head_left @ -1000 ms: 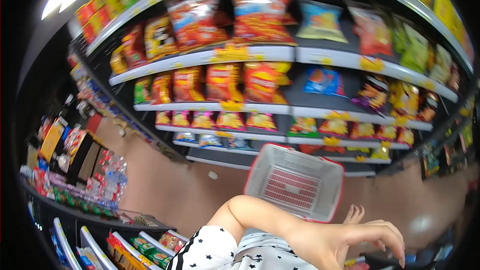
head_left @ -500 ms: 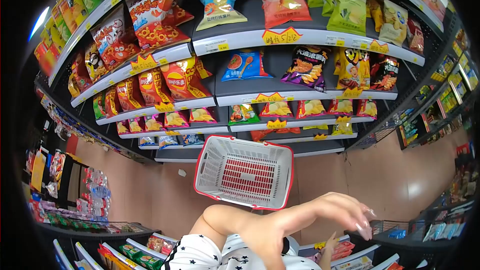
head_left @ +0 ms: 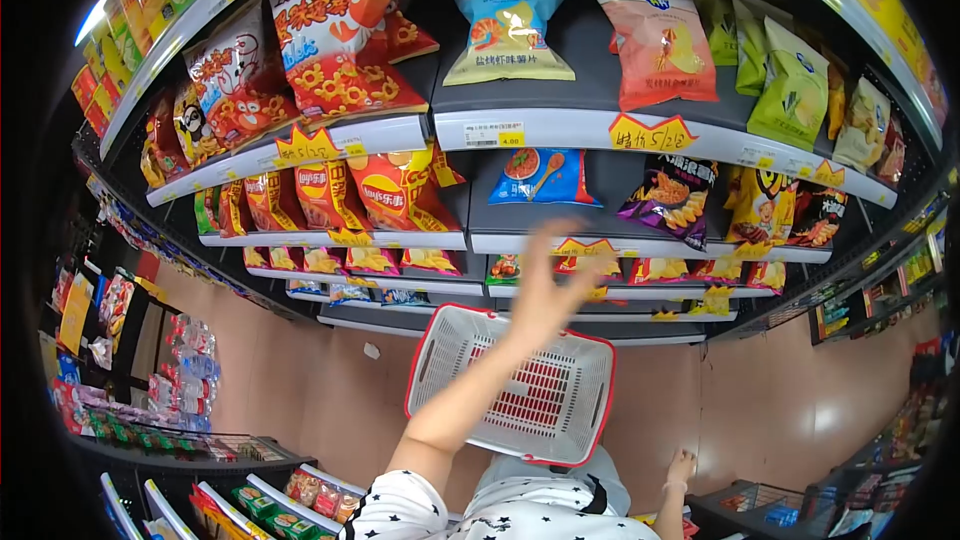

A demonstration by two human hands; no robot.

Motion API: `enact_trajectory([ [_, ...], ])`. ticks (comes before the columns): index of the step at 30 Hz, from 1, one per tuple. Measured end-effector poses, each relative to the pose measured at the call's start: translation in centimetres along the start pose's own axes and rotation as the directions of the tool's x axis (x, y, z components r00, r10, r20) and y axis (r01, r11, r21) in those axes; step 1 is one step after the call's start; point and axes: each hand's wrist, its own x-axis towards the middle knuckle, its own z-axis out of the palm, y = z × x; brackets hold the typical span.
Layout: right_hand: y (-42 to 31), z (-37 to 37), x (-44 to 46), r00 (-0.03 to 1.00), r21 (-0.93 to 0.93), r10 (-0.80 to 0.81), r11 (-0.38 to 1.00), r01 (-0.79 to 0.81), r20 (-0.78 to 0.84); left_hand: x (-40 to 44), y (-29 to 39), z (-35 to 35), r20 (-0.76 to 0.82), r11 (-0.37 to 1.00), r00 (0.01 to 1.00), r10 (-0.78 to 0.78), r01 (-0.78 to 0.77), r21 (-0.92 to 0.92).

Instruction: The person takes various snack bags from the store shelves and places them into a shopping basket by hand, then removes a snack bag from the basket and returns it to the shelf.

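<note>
My left hand [head_left: 560, 280] is raised in front of the snack shelves, its fingers apart and blurred, holding nothing. It appears over the far rim of a grey-white basket with a red rim [head_left: 428, 365], and my forearm crosses the basket. The basket looks empty inside. Nearest beyond the hand are a blue snack bag [head_left: 545, 176] and a purple-black chip bag [head_left: 672, 202]. Above them stand a light blue and yellow bag [head_left: 510, 35] and a pink bag [head_left: 660, 50]. My right hand [head_left: 682, 464] hangs low at the lower right, small in view, fingers loosely apart with nothing visible in them.
Red snack bags [head_left: 335, 45] and Lay's bags [head_left: 400, 190] fill the left shelves. Green bags [head_left: 795, 90] are at the right. Bottles [head_left: 195, 370] stand at the far left. Another low shelf [head_left: 300, 500] with packets lies at the lower left, on the near side.
My left hand has moved from low near my body up and forward toward the shelves. The view has shifted, bringing the right part of the shelves to the centre. My right hand hangs lower right.
</note>
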Motion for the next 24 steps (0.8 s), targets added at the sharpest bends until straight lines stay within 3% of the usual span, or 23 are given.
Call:
enact_trajectory([
  [1,-2.3,-0.9,0.7,0.999,0.053,-0.040,0.998,0.039,0.024,2.1,-3.3,-0.5,-0.115,0.966,0.988,0.108,-0.077,0.245],
  [2,-7.2,-2.3,1.0,0.995,0.113,-0.083,0.991,0.078,0.046,3.7,-5.6,-1.1,-0.212,0.929,0.964,0.158,-0.072,0.363],
  [4,-13.2,-2.4,2.4,0.969,0.375,-0.242,0.896,0.240,-0.042,6.5,-9.9,-2.2,-0.244,0.818,0.934,0.262,-0.081,0.570],
  [6,-22.2,-5.1,2.2,0.920,0.499,-0.384,0.815,0.294,0.085,8.4,-12.3,-2.4,-0.236,0.817,0.966,0.107,0.050,0.574],
  [8,-29.1,-4.8,3.3,0.735,0.593,-0.671,0.554,0.584,-0.096,9.4,-13.3,-1.8,-0.235,0.784,0.970,0.055,0.103,0.612],
  [9,-33.1,-6.1,3.1,0.678,0.677,-0.733,0.473,0.564,-0.053,9.9,-13.3,-1.2,-0.235,0.750,0.972,0.004,0.152,0.644],
  [10,-36.2,-6.1,3.5,0.590,0.673,-0.802,0.387,0.631,-0.092,10.2,-13.1,-0.6,-0.248,0.743,0.969,0.011,0.158,0.650],
  [12,-43.1,-6.9,3.5,0.375,0.587,-0.893,0.170,0.791,-0.247,10.4,-12.9,0.2,-0.209,0.707,0.957,-0.200,0.289,0.646],
  [13,-46.0,-7.0,3.8,0.308,0.571,-0.910,0.103,0.815,-0.276,10.4,-14.4,0.6,-0.260,0.633,0.965,-0.019,0.213,0.744],
  [14,-48.8,-6.7,4.1,0.277,0.483,-0.896,0.082,0.872,-0.347,10.4,-14.2,0.8,-0.271,0.622,0.963,-0.010,0.218,0.752],
  [15,-51.0,-6.0,4.6,0.241,0.390,-0.878,0.068,0.918,-0.413,10.2,-13.9,1.0,-0.282,0.713,0.959,-0.038,0.224,0.664],
  [16,-52.6,-4.9,5.5,0.239,0.403,-0.878,0.058,0.913,-0.415,10.0,-13.6,1.1,-0.287,0.792,0.955,-0.068,0.227,0.567],
  [17,-53.7,-3.2,6.3,0.280,0.431,-0.886,0.104,0.897,-0.370,9.5,-13.4,1.4,-0.291,0.793,0.954,0.066,0.127,0.596],
  [18,-54.3,-2.3,6.5,0.319,0.454,-0.892,0.150,0.878,-0.320,8.9,-13.0,1.6,-0.298,0.784,0.953,0.063,0.138,0.606],
  [19,-54.5,-2.9,6.2,0.289,0.486,-0.929,0.147,0.861,-0.230,8.2,-12.1,1.7,-0.279,0.766,0.957,0.078,0.121,0.631],
  [22,-52.6,-5.1,3.7,0.325,0.609,-0.930,0.159,0.777,-0.171,5.4,-8.9,0.9,-0.263,0.729,0.954,0.141,0.080,0.679],
  [24,-50.2,-5.8,2.3,0.296,0.599,-0.934,0.123,0.791,-0.200,2.0,-7.3,0.0,-0.220,0.787,0.967,0.126,0.037,0.615],
])
